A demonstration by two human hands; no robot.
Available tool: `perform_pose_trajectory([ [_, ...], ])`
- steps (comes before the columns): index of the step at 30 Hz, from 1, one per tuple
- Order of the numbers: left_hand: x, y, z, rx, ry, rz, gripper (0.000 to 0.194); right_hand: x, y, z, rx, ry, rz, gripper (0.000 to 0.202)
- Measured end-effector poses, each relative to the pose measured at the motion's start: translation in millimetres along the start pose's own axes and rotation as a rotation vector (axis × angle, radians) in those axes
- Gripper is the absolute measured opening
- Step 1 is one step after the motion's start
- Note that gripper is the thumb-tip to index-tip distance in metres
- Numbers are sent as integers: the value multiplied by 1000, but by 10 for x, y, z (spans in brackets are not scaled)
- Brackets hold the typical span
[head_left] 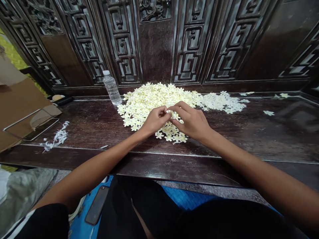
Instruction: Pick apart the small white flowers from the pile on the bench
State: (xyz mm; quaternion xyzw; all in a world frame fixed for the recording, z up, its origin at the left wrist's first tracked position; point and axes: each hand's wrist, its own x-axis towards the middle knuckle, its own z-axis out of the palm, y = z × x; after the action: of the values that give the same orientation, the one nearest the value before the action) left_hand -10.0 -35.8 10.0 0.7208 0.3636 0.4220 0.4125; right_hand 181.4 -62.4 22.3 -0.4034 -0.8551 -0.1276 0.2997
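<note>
A large heap of pale yellow flowers [154,96] lies on the dark wooden bench [87,129], against its carved back. Over the front of the heap, my left hand [157,120] pinches a small white flower piece [168,112] between thumb and forefinger. My right hand [190,119] meets it from the right, its fingertips closed at the same small piece. Fingers partly cover the piece, so its exact shape is hard to make out. Flatter, whiter flowers [221,102] spread to the right of the heap.
A clear plastic bottle [112,88] stands left of the heap. Thin white strips [58,136] lie farther left, near a cardboard box [22,106] and a wire frame [32,124]. A few loose flowers [269,113] are at the right. A phone [97,205] lies below, on blue material.
</note>
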Motion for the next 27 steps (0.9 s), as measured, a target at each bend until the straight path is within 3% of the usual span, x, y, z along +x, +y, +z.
perform_pose_trajectory([
  [10,0,-13,44,-66,34,-9,22,-16,-79,-1,-72,59,21,19],
  [18,-20,28,120,-232,43,-118,20,-28,-92,36,-27,69,28,15],
  [27,-38,25,58,-307,-38,-152,13,0,76,105,370,131,17,16],
])
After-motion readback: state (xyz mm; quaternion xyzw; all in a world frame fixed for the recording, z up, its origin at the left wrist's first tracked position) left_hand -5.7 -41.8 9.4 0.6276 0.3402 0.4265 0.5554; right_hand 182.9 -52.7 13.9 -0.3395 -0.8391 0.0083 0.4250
